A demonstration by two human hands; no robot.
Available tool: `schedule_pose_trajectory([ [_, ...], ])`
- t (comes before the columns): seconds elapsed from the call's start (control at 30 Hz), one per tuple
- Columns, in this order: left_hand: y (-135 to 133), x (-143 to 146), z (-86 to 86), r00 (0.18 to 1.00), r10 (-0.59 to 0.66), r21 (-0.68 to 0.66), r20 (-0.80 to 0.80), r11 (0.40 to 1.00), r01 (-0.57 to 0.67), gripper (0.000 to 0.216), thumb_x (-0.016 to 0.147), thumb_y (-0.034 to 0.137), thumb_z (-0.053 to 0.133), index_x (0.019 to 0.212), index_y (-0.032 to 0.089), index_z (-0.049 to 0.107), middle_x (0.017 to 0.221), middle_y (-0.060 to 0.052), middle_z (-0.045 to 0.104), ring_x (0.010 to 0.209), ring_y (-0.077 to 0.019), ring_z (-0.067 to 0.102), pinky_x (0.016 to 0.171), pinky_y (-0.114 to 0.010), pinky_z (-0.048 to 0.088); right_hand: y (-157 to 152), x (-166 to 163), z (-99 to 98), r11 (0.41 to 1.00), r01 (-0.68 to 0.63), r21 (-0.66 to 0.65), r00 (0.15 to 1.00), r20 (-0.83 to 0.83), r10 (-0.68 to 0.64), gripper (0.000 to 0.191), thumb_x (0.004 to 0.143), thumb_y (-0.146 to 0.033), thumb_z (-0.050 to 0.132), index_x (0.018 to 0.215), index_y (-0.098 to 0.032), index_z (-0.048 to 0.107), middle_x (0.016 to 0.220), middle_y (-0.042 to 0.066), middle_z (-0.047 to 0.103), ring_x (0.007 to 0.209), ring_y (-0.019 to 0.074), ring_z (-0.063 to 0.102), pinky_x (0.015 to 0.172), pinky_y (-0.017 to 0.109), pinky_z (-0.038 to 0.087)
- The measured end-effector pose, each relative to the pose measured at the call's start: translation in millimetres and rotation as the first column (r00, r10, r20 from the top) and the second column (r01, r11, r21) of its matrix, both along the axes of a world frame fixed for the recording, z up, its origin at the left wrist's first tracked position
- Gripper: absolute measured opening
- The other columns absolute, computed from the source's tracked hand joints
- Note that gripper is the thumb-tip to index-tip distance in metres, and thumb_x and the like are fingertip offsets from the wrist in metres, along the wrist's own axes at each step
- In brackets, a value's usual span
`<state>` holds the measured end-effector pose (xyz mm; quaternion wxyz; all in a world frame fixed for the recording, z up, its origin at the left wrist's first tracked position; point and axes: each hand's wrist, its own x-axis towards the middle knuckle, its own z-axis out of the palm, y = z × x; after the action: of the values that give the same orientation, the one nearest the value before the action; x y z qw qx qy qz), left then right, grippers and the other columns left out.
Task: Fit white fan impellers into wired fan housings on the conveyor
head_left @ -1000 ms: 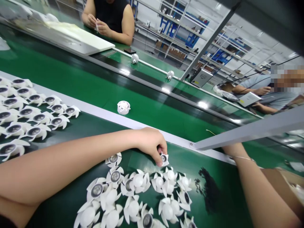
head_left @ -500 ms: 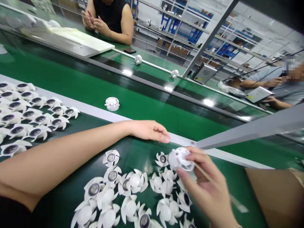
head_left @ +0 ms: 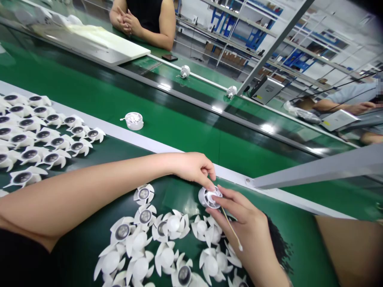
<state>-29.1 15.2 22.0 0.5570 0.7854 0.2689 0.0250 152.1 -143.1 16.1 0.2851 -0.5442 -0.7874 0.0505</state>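
Observation:
My right hand grips a round white fan housing with open spokes, and a thin pale cable with a small white plug hangs from it. Over the housing's upper rim, my left hand is curled with its thumb and a fingertip on the part. Loose white fan impellers lie on the green bench below both hands, some showing dark round hubs, others smooth white caps. Part of that pile is hidden by my right hand and forearm.
More impellers stand in rows at the left. Another housing sits on the green belt beyond the pale rail. A grey post slants across the right, near a cardboard box. Small black pieces lie by my right wrist. Two people sit opposite.
My right hand has moved the housing left and down, and its cable now hangs forward. My left hand has bent its fingers down onto it. The housing on the belt has shifted left.

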Motion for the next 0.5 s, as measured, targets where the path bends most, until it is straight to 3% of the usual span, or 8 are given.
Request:
schedule_pose_trajectory([
  [0.2,-7.5,-0.3,1.6,0.999,0.029,0.075,-0.028,0.997,-0.027,0.040,0.072,0.046,0.079,0.101,0.018,0.074,0.073,0.004,0.061,0.064,-0.0093,0.051,0.055,-0.020,0.035,7.1,7.5,1.5,0.997,-0.063,-0.046,0.994,-0.096,0.058,0.015,0.083,-0.024,0.073,0.097,-0.019,0.078,0.109,0.010,0.074,0.097,0.0197,0.074,0.085,0.025,0.060],
  [0.3,-13.0,-1.0,6.1,0.999,0.024,0.101,-0.037,0.995,-0.021,0.039,0.076,0.050,0.075,0.100,0.019,0.074,0.074,0.002,0.064,0.066,-0.0099,0.054,0.057,-0.019,0.036,6.5,8.3,-5.0,0.996,-0.091,0.025,0.991,-0.095,0.093,0.015,0.087,-0.027,0.069,0.096,-0.019,0.078,0.107,0.011,0.075,0.093,0.0198,0.075,0.083,0.025,0.061],
  [0.5,-19.1,-3.4,14.1,0.991,0.009,0.089,-0.136,0.996,0.003,0.044,0.071,0.052,0.080,0.103,0.023,0.075,0.082,0.003,0.068,0.074,-0.0115,0.059,0.063,-0.019,0.041,8.6,4.9,-19.4,0.968,-0.083,0.238,0.993,0.106,0.059,0.032,0.096,-0.031,0.050,0.091,-0.021,0.079,0.105,0.012,0.076,0.083,0.0207,0.076,0.071,0.024,0.062],
])
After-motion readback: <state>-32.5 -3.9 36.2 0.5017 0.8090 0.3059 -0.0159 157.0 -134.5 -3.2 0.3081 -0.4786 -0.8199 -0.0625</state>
